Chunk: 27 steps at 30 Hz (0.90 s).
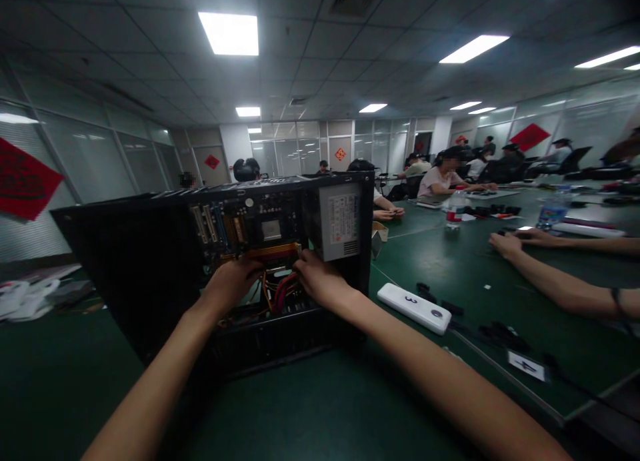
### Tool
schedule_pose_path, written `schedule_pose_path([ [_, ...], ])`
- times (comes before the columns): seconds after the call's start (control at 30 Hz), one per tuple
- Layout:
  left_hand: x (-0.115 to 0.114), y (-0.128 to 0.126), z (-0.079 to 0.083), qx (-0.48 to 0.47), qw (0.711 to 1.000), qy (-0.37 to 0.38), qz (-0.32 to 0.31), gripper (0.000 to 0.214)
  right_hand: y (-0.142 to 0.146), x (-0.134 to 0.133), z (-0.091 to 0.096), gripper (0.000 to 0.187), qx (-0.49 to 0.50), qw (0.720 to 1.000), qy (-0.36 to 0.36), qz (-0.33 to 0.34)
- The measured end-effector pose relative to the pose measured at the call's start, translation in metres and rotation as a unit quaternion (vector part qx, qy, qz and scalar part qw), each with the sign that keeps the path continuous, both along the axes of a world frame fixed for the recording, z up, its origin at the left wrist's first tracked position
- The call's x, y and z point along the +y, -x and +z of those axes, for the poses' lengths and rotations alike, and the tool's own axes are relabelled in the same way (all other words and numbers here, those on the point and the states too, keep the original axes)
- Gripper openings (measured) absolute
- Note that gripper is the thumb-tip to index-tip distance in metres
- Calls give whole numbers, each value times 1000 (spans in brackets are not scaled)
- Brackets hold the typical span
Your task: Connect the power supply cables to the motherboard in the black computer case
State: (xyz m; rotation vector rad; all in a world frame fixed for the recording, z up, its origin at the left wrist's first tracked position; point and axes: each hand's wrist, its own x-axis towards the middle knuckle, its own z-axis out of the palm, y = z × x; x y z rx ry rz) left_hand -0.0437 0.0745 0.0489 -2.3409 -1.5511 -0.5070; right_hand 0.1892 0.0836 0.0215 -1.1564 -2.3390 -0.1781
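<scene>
An open black computer case stands on the green table before me, its inside facing me. The motherboard shows a square silver chip, pale and blue expansion slots and long orange-yellow memory slots. My left hand reaches in, its fingers bent together at the lower left end of the memory slots. At their right end, below the silver power supply, my right hand has its fingers closed too. What the fingertips grip is too dark and small to make out. Red, yellow and black cables hang between the hands.
A white power bank marked 3 lies right of the case, near black cables and a card marked 4. Another person's arms rest farther right. Bottles stand behind; white bags lie at left.
</scene>
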Motion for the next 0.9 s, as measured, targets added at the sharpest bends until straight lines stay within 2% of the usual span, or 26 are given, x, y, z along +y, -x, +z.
schedule_pose_path([
  [0.07,8,1,2,46,999,24,12,26,0,1,-1,22,-11,1000,-13,3],
  [0.17,13,2,3,83,996,19,3,24,0,0,-2,20,-17,1000,-19,17],
  [0.3,12,3,-3,84,995,42,-19,22,-1,2,-4,19,-25,999,-15,32],
  [0.43,13,0,-12,89,995,46,0,26,0,5,-5,20,-36,998,-18,39],
  [0.7,15,-8,-12,137,990,24,-9,28,1,4,-6,23,-35,999,-3,38],
  [0.9,19,-9,-15,145,989,14,35,26,2,10,-10,23,-42,998,30,43],
])
